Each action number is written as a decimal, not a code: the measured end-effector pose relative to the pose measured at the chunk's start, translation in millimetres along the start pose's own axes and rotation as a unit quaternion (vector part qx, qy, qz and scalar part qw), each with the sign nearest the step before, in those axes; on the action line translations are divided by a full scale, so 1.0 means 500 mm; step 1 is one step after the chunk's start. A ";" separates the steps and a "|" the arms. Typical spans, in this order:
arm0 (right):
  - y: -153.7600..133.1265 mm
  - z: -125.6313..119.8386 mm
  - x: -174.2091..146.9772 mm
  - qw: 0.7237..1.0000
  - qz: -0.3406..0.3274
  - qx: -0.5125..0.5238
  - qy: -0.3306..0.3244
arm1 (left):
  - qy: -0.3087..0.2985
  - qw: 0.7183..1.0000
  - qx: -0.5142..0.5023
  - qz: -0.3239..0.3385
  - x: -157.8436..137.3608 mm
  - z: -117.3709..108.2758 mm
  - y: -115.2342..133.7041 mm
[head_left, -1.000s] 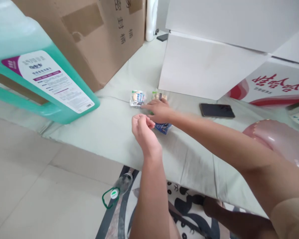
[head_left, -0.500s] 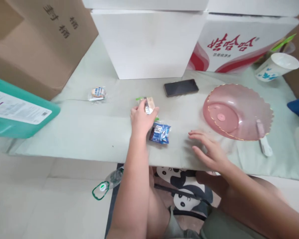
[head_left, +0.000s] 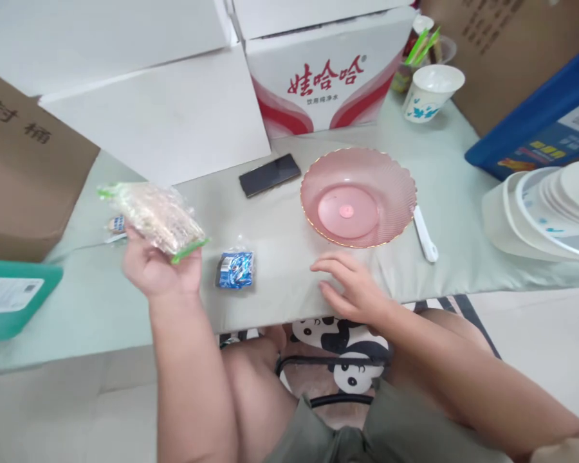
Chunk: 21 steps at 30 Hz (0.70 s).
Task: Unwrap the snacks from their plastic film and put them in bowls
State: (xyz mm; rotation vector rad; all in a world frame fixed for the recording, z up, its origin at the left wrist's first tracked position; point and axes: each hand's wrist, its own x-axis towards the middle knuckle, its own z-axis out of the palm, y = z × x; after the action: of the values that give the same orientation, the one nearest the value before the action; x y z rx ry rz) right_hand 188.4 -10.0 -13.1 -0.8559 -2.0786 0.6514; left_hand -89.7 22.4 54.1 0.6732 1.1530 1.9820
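Note:
My left hand [head_left: 161, 267] is closed on a clear plastic snack packet [head_left: 157, 215] with green ends, held above the table at the left. What is inside the packet looks pale brown and is blurred. Partly behind that hand lies a small wrapped item [head_left: 117, 224] with blue print. A blue shiny packet [head_left: 236, 269] rests on the table between my hands. My right hand [head_left: 350, 286] hovers over or rests on the table's front part, fingers apart and holding nothing. Just beyond it stands a pink see-through bowl [head_left: 352, 218] with a scalloped gold rim.
A black phone [head_left: 270, 175] lies near the white boxes [head_left: 174, 116]. Right of the bowl is a white-handled tool [head_left: 425, 238]. A paper cup [head_left: 431, 93], a blue container [head_left: 540, 122] and white tubs [head_left: 502, 215] stand at the right. A green jug [head_left: 19, 302] is at far left.
My left hand has lifted the green-ended packet off the table and carried it left. The view has turned to the right. My right hand stays open near the bowl.

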 end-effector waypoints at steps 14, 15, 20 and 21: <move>0.171 -0.240 -0.093 0.875 0.387 -0.271 0.112 | -0.159 0.940 -0.052 -0.299 -0.163 0.140 -0.153; 0.179 -0.238 -0.091 0.869 0.398 -0.282 0.083 | -0.161 0.935 -0.054 -0.312 -0.173 0.138 -0.157; 0.167 -0.245 -0.075 0.848 0.423 -0.313 0.061 | -0.162 0.928 -0.045 -0.333 -0.195 0.115 -0.156; 0.155 -0.251 -0.073 0.853 0.417 -0.303 0.082 | -0.165 0.928 -0.046 -0.331 -0.195 0.110 -0.154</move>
State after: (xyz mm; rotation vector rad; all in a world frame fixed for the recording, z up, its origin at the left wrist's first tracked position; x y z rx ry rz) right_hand 334.4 32.1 -12.2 -2.1566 -1.6933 0.2967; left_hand 34.2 -2.9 3.9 0.4595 0.9127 1.2825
